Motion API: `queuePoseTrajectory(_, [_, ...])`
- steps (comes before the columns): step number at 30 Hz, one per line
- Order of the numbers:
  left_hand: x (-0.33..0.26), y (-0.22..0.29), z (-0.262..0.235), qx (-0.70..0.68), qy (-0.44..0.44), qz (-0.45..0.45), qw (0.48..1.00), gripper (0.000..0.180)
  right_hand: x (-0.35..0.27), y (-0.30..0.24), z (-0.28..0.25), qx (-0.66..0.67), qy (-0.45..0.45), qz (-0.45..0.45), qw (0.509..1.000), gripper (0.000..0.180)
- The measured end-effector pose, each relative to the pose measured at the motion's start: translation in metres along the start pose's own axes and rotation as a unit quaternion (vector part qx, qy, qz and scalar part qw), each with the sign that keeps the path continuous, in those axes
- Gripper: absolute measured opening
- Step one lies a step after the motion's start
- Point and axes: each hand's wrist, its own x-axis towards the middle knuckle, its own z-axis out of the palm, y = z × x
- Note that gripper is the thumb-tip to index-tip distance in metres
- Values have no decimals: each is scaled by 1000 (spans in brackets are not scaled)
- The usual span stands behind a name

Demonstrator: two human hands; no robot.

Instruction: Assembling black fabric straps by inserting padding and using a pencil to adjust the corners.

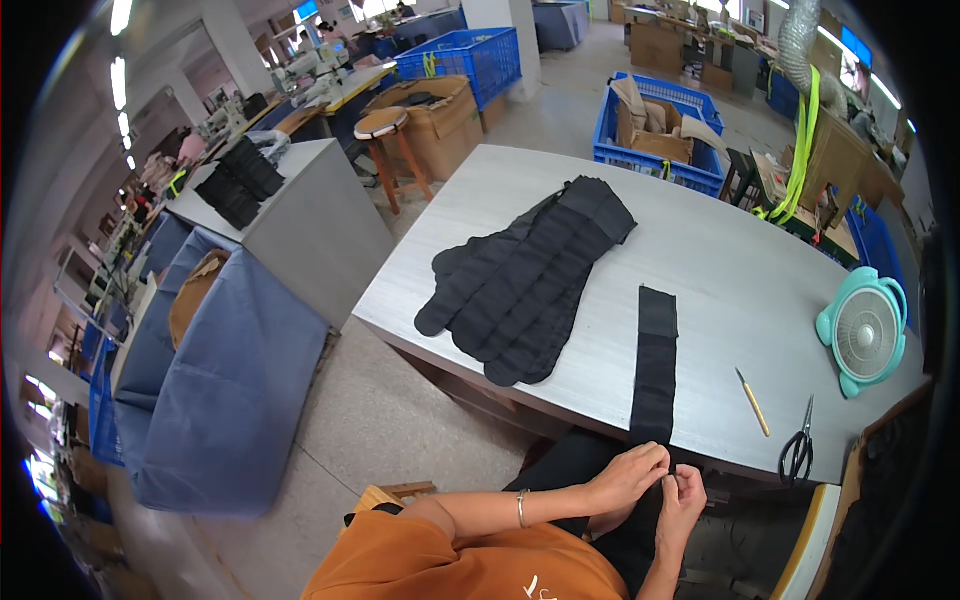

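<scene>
A long black fabric strip [656,375] lies over the front edge of the grey table [720,260], its near end at my fingers. My left hand [630,476] is closed in a pinch on that end. Close beside it, my right hand [684,495] pinches at the same end, fingertips almost meeting the left ones; the exact edge between them is hidden. Farther left on the table rests a fanned pile of similar black strips [530,280] with rounded ends. To the right lie a thin tool with a yellow handle [755,405] and black-handled scissors [797,455].
A turquoise fan [866,335] stands at the table's right end. Beyond the table are a blue crate [655,170] holding cardboard and cloth, and a round stool [382,125]. On the left, black bundles [240,180] sit on a grey cabinet near a blue cloth-covered bin [225,390].
</scene>
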Motion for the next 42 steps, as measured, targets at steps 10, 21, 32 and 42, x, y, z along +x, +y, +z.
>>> queuePoseTrajectory(10, [11,-17,-14,-367,-118,-239,891,15,-1,-3,-10,6,15,-24,1000,11])
queuePoseTrajectory(21, [17,-17,2,-145,-44,-138,979,10,1,11,-7,5,1,-58,998,12])
queuePoseTrajectory(32, [-3,-19,32,4,24,27,999,10,-5,11,6,-351,113,-222,903,16])
queuePoseTrajectory(42, [11,1,6,-139,57,-87,985,10,5,-23,-3,-72,43,-38,996,10])
